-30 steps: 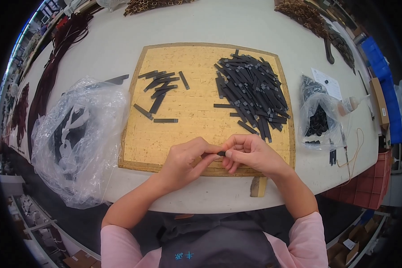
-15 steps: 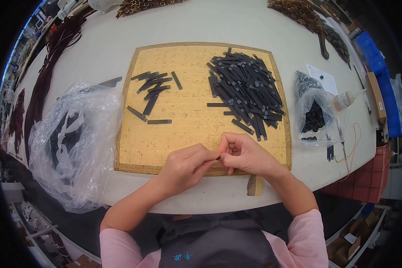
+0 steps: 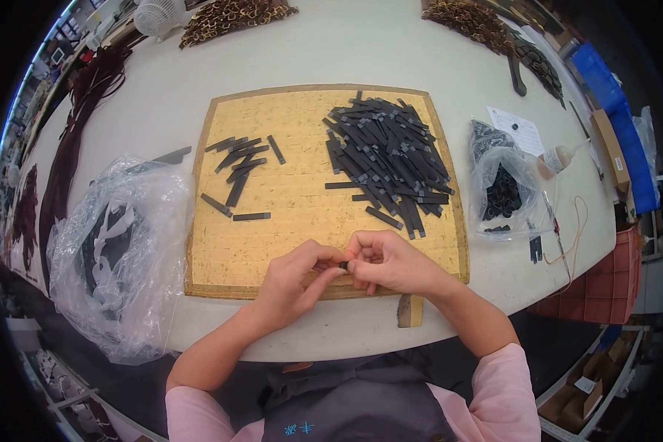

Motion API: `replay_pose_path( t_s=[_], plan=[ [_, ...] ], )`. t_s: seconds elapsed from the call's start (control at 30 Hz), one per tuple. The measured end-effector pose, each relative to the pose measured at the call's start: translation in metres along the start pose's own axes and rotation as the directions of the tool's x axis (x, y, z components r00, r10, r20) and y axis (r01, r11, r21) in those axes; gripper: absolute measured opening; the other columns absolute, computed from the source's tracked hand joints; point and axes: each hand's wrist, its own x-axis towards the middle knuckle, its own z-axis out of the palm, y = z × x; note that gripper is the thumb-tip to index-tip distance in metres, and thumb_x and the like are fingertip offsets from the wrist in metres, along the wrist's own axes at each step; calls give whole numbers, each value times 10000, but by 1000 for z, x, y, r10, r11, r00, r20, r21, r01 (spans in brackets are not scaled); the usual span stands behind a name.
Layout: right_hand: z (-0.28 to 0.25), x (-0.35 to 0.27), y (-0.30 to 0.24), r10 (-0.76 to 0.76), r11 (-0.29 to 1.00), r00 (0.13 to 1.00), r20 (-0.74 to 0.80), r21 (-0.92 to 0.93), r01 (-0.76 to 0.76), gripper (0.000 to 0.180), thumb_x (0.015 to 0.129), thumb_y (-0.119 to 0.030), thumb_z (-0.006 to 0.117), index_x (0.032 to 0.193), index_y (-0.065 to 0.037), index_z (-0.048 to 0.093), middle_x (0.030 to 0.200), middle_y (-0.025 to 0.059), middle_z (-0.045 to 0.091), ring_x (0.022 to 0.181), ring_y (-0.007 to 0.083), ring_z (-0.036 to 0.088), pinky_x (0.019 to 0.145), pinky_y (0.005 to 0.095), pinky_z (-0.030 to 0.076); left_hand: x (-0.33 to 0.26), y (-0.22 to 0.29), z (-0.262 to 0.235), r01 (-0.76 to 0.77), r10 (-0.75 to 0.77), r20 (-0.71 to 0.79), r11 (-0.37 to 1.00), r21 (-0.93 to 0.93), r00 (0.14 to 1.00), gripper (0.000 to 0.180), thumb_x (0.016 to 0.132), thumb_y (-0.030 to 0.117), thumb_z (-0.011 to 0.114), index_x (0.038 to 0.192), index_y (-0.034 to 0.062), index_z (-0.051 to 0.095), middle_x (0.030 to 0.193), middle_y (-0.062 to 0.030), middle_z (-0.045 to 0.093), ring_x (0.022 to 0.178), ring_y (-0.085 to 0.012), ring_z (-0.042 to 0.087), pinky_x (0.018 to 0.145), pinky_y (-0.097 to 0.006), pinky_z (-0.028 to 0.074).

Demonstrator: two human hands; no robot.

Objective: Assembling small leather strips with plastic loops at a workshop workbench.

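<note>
1. Currently, left hand [image 3: 291,283] pinches a small black piece [image 3: 343,265], 6 o'clock on the board [image 3: 228,258].
2. Right hand [image 3: 390,261] pinches it too, fingers curled; piece mostly covered, possibly a strip.
3. Strip pile [image 3: 390,158], board's 2 o'clock.
4. Loose strips [image 3: 237,188], 9 o'clock.
5. Clear bag [image 3: 530,177], off-board, 3 o'clock.

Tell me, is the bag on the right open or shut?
Open. The clear bag has its mouth spread wide, showing black pieces inside.

Wide fisheye, downward from head
</note>
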Motion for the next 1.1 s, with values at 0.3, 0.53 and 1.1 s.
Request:
replay_pose_path(
  t_s=[0.3,0.53,1.1],
  plan=[
    [13,1,-2,-113,980,987,-111,151,129,204,977,-184,660,1092,-26,601,932,25,646,829,79,611,682,243,546,-1,-5,-15,410,-380,173,738,-535,909,153,979,24,617,1114,-46,620,1011,-71,675,894,-124,680,801,-255,562],
    [27,6,2,-106,964,977,-184,222,147,117,965,-85,660,1021,-20,580,920,28,638,845,89,636,728,253,571,-3,1,-8,120,-134,-146,988,-99,980,154,928,-32,643,1080,-54,627,924,-84,682,883,-145,702,788,-259,568],
    [37,1,0,-308,939,880,-360,30,341,131,961,3,625,1076,66,621,1016,109,678,902,160,695,809,285,604,-8,-8,-1,313,-389,-22,771,-555,921,95,926,0,680,1004,-48,653,957,-84,718,905,-125,698,822,-248,565]
  ],
)
